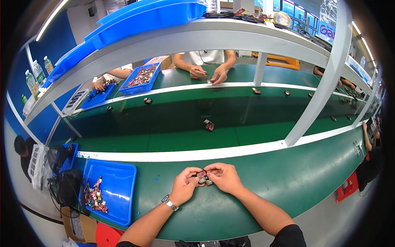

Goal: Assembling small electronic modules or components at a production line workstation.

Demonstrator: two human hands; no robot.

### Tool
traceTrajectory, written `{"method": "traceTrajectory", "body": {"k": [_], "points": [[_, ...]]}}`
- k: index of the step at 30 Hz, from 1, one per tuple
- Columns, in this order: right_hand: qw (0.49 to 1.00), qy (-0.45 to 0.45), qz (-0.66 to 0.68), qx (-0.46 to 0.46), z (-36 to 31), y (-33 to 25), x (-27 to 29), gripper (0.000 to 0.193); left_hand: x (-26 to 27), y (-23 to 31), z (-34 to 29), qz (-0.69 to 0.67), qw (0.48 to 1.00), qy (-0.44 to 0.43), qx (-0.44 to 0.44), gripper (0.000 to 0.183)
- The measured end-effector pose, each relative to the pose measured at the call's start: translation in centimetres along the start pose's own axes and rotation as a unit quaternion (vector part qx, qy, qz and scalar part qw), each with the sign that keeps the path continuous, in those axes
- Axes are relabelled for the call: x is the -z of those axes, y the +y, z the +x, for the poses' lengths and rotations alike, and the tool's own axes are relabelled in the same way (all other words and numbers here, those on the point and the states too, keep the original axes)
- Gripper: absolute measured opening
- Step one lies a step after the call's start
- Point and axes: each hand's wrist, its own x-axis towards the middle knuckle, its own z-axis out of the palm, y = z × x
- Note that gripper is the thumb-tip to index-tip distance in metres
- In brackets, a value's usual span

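Close to the near side of the green worktop, my left hand (184,186) and my right hand (224,177) meet over a small electronic assembly (202,174). It has a reddish circuit board, black edges and yellow and silver parts below. Both hands are closed, with fingertips pinching it from either side. Fingers cover part of it, so its full shape is hidden. To the left stands a blue tray (120,181) with a loose pile of similar small circuit boards (96,197) along its left side.
A white metal rail (177,157) separates my worktop from a green conveyor belt (173,131), where a small assembly (209,125) lies. Co-workers' hands (219,75) work across it. An overhead shelf (230,37) carries blue bins (144,20). Black cables (68,185) hang at the left.
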Motion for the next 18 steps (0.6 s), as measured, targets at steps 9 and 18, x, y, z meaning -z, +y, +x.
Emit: {"method": "traceTrajectory", "body": {"k": [9, 18], "points": [[1.0, 0.001, -0.023, -0.012, -0.2, -0.9, -0.6, 0.016, 0.0, -0.4, -0.3, 0.015, 0.999, 0.002, -0.03, 0.025], [0.962, 0.069, -0.156, 0.213, -0.7, -1.4, -1.5, 0.015, 0.7, -0.3, -0.1, -0.023, 1.0, 0.0, -0.013, 0.027]]}}
